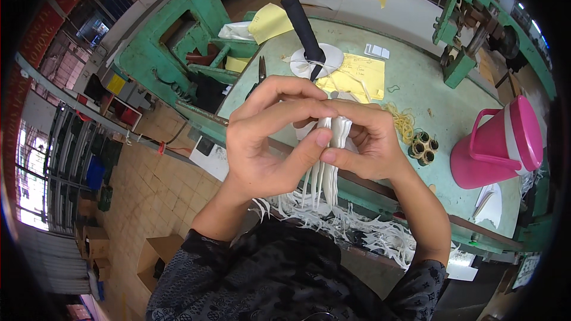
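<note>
My left hand and my right hand meet over the near edge of the green table. Between the thumbs and fingers of both is a stack of thin white layered pieces, pinched at the top and hanging down with wavy edges. Whether the pieces are cloth or another sheet material I cannot tell. Just beyond my fingers, a black-wrapped rod rises at a tilt beside a white disc. Yellow paper sheets with writing lie next to it, partly behind my right hand.
Scissors lie left of the disc. Rubber bands, a bundle of small tubes and a pink jug stand on the right of the table. White scraps fill the space below its edge. Green machine frames flank it.
</note>
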A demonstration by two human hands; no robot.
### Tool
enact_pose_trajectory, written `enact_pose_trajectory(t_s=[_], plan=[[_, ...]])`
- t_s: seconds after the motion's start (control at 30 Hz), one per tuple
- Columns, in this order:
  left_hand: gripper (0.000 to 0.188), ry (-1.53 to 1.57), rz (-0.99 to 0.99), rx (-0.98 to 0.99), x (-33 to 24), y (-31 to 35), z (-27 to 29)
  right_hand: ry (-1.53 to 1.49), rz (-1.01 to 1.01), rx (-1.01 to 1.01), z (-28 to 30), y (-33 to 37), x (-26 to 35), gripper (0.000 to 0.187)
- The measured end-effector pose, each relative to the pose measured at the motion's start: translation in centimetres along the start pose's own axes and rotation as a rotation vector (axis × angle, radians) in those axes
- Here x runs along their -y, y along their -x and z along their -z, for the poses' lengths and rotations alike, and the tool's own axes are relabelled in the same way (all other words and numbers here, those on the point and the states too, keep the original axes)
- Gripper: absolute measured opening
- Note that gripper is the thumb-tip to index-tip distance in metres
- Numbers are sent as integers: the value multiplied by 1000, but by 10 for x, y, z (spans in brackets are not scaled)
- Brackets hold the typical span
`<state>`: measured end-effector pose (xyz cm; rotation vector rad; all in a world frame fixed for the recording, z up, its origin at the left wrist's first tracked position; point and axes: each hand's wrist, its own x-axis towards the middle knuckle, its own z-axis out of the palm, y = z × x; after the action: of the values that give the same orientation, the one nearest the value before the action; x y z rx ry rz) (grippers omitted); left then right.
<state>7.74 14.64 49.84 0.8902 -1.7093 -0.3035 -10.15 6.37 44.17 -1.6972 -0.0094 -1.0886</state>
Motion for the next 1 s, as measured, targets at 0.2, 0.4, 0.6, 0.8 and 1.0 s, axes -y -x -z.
enact_pose_trajectory(t_s=[0.2, 0.4, 0.6, 0.8, 1.0], plan=[[26, -35, -62, 37, 6, 0, 3, 80, -9, -21, 1, -5, 6, 56], [28, -25, -31, 12, 4, 2, 3, 53, -4, -40, -2, -6, 3, 55], [27, -57, -24, 6, 2, 3, 2, 88, 23, -37, -2, -5, -2, 56], [29, -39, -4, 18, 2, 4, 3, 164, -17, 28, 1, -8, 8, 56], [28, -77, -72, 18, 10, 6, 1, 96, -10, -21, 2, -6, 2, 56]])
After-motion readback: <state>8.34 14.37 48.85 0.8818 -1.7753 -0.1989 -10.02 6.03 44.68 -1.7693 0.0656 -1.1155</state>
